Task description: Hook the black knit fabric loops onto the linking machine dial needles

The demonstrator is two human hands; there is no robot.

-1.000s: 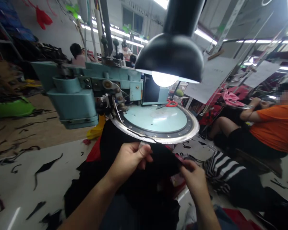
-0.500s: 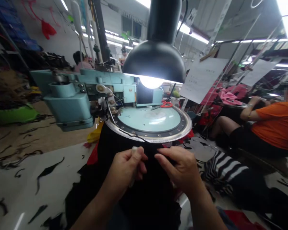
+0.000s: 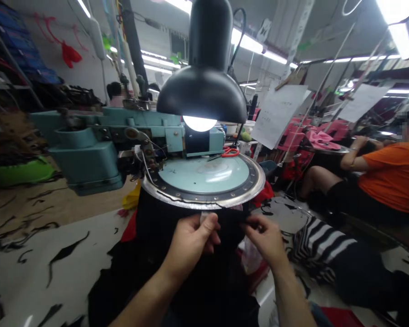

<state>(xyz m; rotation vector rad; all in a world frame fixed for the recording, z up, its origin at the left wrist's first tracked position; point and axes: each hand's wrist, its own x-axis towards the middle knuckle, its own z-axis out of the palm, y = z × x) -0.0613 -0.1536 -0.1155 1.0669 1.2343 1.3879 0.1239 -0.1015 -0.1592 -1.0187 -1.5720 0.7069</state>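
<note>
A black knitted garment (image 3: 191, 281) hangs in a heavy fold from the toothed steel ring of a circular linking machine (image 3: 204, 200), just below the ring's near edge. My left hand (image 3: 191, 243) pinches a small pale tag or strip (image 3: 204, 218) together with the black fabric at the ring. My right hand (image 3: 264, 238) grips the fabric's upper edge between thumb and fingertips, to the right of the left hand. Both hands sit close beneath the ring, and neither touches its teeth as far as I can see.
A teal machine head (image 3: 88, 154) stands left of the pale blue dial (image 3: 204, 175). Above hangs a lit black lamp (image 3: 201, 86). Red-handled scissors (image 3: 231, 152) lie behind the dial. A seated person in an orange shirt (image 3: 391, 177) works at the right.
My right hand has moved right and lower, pinching less of the fabric's edge. The left hand stays near the ring with the pale tag. The view has turned slightly, shifting the machine left.
</note>
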